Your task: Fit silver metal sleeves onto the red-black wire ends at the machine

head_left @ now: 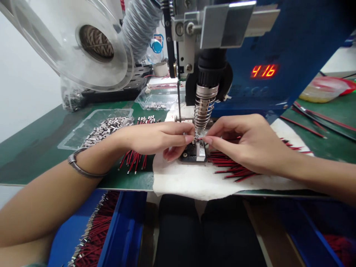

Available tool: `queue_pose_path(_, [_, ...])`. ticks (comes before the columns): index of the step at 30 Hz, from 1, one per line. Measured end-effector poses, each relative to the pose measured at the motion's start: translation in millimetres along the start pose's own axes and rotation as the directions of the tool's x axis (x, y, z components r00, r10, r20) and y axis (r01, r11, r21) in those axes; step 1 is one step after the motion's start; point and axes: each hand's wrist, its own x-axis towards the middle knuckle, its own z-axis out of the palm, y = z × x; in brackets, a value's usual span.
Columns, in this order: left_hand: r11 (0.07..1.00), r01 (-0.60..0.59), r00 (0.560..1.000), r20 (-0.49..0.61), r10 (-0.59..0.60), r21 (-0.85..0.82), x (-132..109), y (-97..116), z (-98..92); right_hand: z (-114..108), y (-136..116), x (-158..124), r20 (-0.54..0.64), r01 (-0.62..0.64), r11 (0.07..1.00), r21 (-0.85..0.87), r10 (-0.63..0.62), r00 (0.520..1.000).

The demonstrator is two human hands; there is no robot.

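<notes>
At the tip of the soldering machine's spring-wrapped head [205, 105], my two hands meet over a small fixture [200, 152]. My left hand [155, 138] comes in from the left, thumb and forefinger pinched at the fixture; what lies between them is too small to make out. On the other side my right hand [247, 142] pinches a thin red and black wire, mostly hidden by the fingers. Beneath that hand a bundle of red and black wires [226, 163] lies on a white cloth [180, 181]. More wires with metal ends [135, 157] lie below my left wrist.
A clear tray of metal connectors [107, 128] sits on the green table [41, 128], with another clear tray [158, 102] behind. A fume hood [69, 40] overhangs the left. The blue machine body [250, 96] stands at right. Below the edge, a blue bin [122, 226] holds wired connectors.
</notes>
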Motion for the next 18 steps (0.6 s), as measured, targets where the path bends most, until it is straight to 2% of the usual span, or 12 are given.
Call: queue_pose_path(18, [1.0,0.016,1.0,-0.017,-0.016,0.005,-0.6,1.6,0.9,0.5,-0.2,-0.2,0.005,0.015,1.0,0.006,-0.015,1.0])
